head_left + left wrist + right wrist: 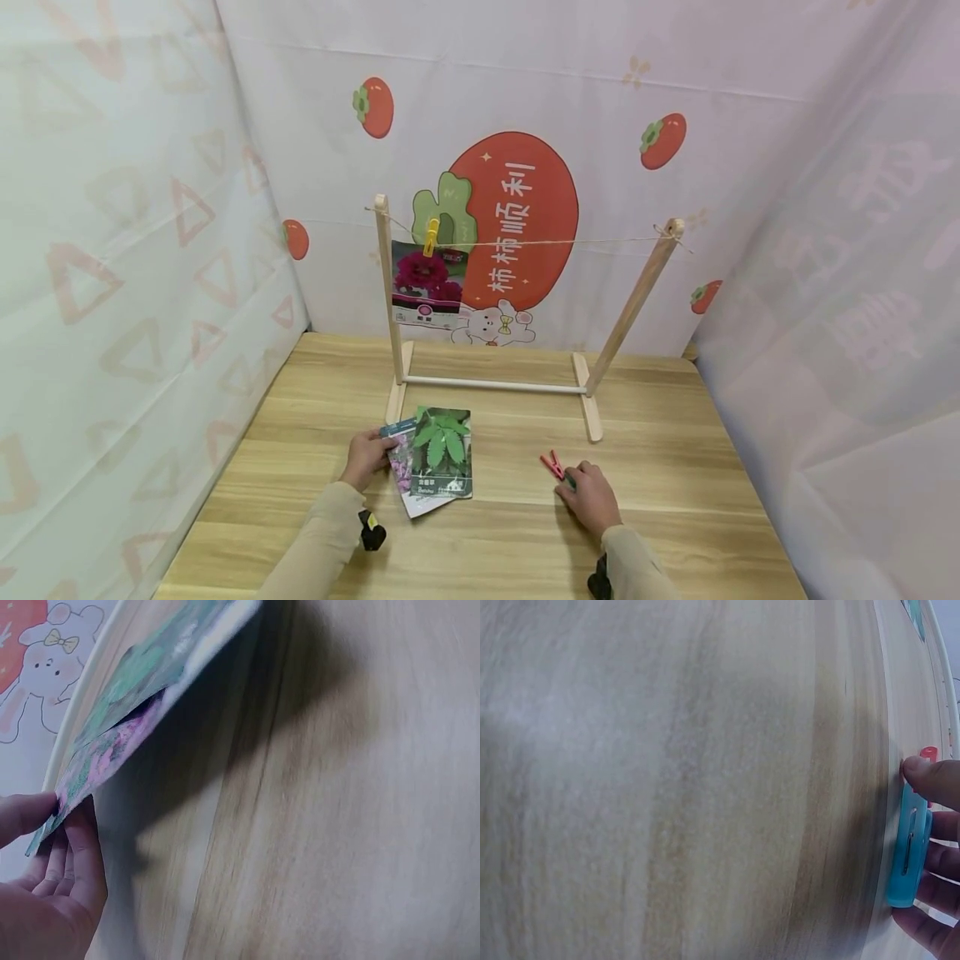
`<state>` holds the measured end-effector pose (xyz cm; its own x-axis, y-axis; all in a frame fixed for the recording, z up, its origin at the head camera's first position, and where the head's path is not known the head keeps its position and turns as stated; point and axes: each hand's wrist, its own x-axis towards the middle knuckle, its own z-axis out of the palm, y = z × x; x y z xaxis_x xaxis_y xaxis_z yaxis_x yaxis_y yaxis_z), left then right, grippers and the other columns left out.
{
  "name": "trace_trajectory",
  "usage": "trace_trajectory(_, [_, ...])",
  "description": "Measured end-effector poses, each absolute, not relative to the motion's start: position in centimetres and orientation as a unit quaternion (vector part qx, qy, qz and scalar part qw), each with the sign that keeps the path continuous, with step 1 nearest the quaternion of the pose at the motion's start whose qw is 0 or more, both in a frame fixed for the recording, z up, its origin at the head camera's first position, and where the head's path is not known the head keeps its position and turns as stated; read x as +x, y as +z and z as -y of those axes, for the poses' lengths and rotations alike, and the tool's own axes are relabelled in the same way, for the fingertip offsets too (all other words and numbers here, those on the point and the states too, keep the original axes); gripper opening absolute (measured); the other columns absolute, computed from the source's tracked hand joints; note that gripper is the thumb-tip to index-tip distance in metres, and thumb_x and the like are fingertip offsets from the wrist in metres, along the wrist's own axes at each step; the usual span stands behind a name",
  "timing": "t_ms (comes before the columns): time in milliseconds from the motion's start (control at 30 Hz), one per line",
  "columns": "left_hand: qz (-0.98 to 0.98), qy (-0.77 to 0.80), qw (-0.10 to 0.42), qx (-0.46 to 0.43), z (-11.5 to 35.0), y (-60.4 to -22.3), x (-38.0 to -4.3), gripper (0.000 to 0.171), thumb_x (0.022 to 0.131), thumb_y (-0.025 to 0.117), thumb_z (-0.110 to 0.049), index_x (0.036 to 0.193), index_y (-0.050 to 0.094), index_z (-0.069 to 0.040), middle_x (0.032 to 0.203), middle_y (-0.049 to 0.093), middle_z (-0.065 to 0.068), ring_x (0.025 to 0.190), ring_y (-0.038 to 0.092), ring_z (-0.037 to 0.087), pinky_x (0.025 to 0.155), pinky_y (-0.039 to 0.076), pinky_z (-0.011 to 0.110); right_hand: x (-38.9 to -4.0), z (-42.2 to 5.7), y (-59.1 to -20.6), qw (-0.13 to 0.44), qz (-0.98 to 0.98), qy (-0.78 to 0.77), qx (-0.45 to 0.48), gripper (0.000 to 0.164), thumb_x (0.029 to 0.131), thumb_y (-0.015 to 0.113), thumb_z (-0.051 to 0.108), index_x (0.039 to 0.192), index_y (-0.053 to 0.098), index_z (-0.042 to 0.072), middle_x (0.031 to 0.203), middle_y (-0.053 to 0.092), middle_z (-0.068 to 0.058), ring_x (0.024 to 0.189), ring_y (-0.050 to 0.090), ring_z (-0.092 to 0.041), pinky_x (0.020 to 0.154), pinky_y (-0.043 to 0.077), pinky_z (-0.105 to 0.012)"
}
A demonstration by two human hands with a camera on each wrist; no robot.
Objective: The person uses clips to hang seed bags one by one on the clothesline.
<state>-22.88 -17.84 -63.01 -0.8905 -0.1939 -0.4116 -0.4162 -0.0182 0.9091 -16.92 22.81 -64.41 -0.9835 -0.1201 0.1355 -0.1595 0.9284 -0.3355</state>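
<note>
My left hand (365, 458) pinches the corner of a seed packet with purple flowers (401, 460), thumb on top and fingers beneath. Overlapping it lies a second seed packet with a green leaf picture (442, 450). In the left wrist view both packets slope up from the hand, with a shadow on the wood below. My right hand (591, 498) grips a teal clothespin (910, 847) between thumb and fingers, close over the table. Just beyond its fingertips is a red clothespin (552, 465), mostly hidden in the right wrist view.
A wooden stand (394, 292) with a string (540, 242) between its posts stands at the back of the table (510, 533). A yellow clothespin (431, 237) holds a magenta-flower seed packet (427, 287) on the string's left end. Printed cloth walls (600, 50) surround the table.
</note>
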Motion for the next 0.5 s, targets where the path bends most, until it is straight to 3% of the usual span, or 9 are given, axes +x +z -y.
trace_trajectory(100, [-0.685,0.689,0.084,-0.220,17.9,-63.0,-22.7,0.038,0.090,0.064,-0.005,0.120,0.057,0.017,0.088,0.071,0.008,0.075,0.066,0.010,0.067,0.057,0.025,-16.9,-22.8,-64.4,0.058,0.979,0.180,0.076,0.032,0.080,0.079,0.025,0.101,0.073,0.001,0.084,0.059,-0.003,0.074,0.048,-0.014,0.061,0.040,-0.029])
trace_trajectory(233, [-0.707,0.679,0.059,-0.190,18.0,-62.6,-22.4,0.028,0.089,0.067,-0.010,0.106,0.067,0.012,0.080,0.070,0.004,0.068,0.062,0.007,0.059,0.053,0.021,-16.9,-22.9,-64.5,0.056,0.977,0.190,0.077,0.030,0.081,0.078,0.023,0.101,0.073,0.002,0.084,0.059,-0.003,0.072,0.047,-0.013,0.060,0.038,-0.028])
trace_trajectory(500, [-0.804,0.571,0.056,-0.158,18.8,-61.3,-22.8,0.030,0.092,0.062,-0.013,0.110,0.068,0.010,0.099,0.071,0.024,0.075,0.065,0.014,0.065,0.053,0.024,-16.9,-22.9,-64.0,0.046,0.976,0.205,0.064,0.030,0.081,0.078,0.023,0.102,0.073,0.002,0.085,0.059,-0.004,0.072,0.047,-0.012,0.061,0.039,-0.028])
